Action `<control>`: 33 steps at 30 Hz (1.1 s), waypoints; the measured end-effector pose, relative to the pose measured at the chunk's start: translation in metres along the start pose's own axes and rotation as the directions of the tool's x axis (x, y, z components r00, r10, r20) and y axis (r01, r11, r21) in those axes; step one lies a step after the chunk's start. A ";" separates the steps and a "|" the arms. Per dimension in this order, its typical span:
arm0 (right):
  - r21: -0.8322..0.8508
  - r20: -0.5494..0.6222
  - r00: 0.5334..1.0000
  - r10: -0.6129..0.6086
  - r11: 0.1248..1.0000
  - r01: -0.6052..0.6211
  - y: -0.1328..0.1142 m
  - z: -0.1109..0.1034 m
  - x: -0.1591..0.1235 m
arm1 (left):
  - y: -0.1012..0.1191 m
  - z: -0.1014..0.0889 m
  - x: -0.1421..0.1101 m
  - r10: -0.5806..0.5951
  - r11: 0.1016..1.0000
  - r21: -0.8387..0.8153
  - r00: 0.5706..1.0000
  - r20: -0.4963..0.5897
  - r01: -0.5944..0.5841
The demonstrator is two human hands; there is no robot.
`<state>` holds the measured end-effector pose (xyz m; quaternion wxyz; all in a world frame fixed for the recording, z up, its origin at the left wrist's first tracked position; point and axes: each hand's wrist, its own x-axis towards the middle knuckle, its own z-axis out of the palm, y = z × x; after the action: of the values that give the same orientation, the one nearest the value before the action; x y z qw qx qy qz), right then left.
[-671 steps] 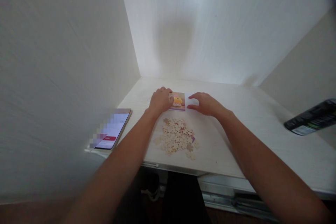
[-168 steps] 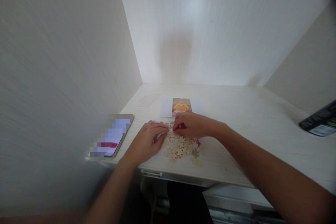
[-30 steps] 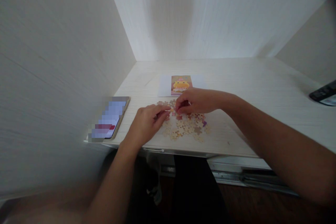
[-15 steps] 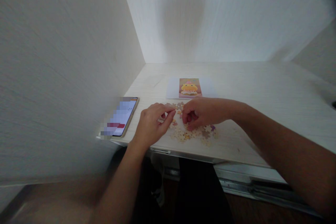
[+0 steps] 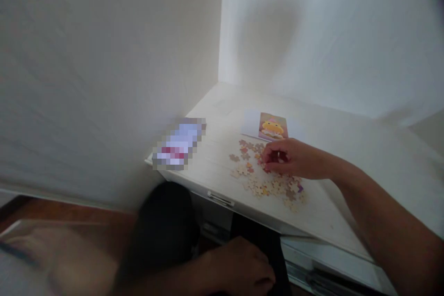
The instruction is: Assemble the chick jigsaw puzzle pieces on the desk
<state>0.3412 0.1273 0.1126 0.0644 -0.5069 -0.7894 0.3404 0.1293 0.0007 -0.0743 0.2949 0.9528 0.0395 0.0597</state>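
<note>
The grip of the right hand is a loose curl over the puzzle pieces, thumb and fingertips bent in close to each other with a gap behind them; whether a piece sits between the tips I cannot tell. The left hand has left the pieces, where half a second ago its thumb and finger nearly met beside the right; it is now below the desk's front edge, over dark trousers, fingers folded inward; whether anything is inside them I cannot tell.

The pieces lie between the card and the front edge of the desk, pale ones heaped toward that edge, printed ones scattered toward the left; the left hand's leaving has bared those.

Behind them the picture card, showing a yellow figure, lies on a white sheet, nearer the back edge; the phone, its screen pixelated, lies at the front left corner; the view has swung left, so the front edge now slants down to the right.
</note>
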 end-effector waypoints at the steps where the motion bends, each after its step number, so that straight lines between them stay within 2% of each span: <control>1: 0.004 0.004 1.000 0.021 1.000 -0.021 0.001 0.000 0.000 | -0.005 0.006 0.004 -0.041 0.999 -0.006 0.996 0.084 0.042; 2: 0.011 0.015 0.999 0.032 0.999 -0.033 0.002 0.001 0.000 | -0.008 0.010 0.007 -0.069 0.998 -0.002 0.988 0.140 0.070; 4: 0.031 0.028 0.999 0.047 0.998 -0.047 0.005 0.000 0.001 | -0.011 0.013 0.013 -0.108 0.994 -0.003 0.980 0.170 0.110; 11: 0.159 -0.002 0.994 0.106 0.982 -0.105 0.019 -0.006 0.003 | -0.013 0.008 0.017 -0.138 0.990 -0.021 0.984 0.116 0.141; 14: 0.114 -0.133 0.986 0.095 0.990 -0.080 0.011 -0.001 0.015 | -0.016 0.000 0.012 -0.156 0.988 -0.014 0.985 0.069 0.157; 16: -0.036 -0.291 0.956 -0.029 0.999 0.019 -0.003 0.008 0.028 | -0.017 -0.007 0.008 -0.163 0.986 -0.018 0.986 0.027 0.164; 18: -0.196 -0.371 0.917 -0.148 0.977 0.078 -0.019 0.018 0.043 | -0.018 -0.013 0.005 -0.176 0.984 -0.027 0.984 -0.013 0.175; 21: -0.365 -0.338 0.910 -0.241 0.924 0.110 -0.037 0.027 0.061 | -0.018 -0.020 0.000 -0.207 0.978 -0.039 0.977 -0.051 0.205; 23: -0.404 -0.266 0.936 -0.229 0.908 0.108 -0.043 0.027 0.063 | -0.016 -0.021 -0.004 -0.221 0.975 -0.051 0.974 -0.058 0.218; 29: -0.213 -0.130 0.982 -0.139 0.971 0.109 -0.044 0.014 0.037 | -0.011 -0.013 -0.011 -0.226 0.972 -0.078 0.973 -0.035 0.223; 33: -0.222 -0.033 0.972 -0.231 0.950 0.219 -0.038 0.015 0.026 | -0.012 -0.007 -0.006 -0.227 0.971 -0.081 0.974 -0.011 0.225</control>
<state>0.2935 0.1327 0.1176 0.0703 -0.4274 -0.8722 0.2275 0.1218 0.0133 -0.0757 0.3370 0.9290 0.1483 0.0370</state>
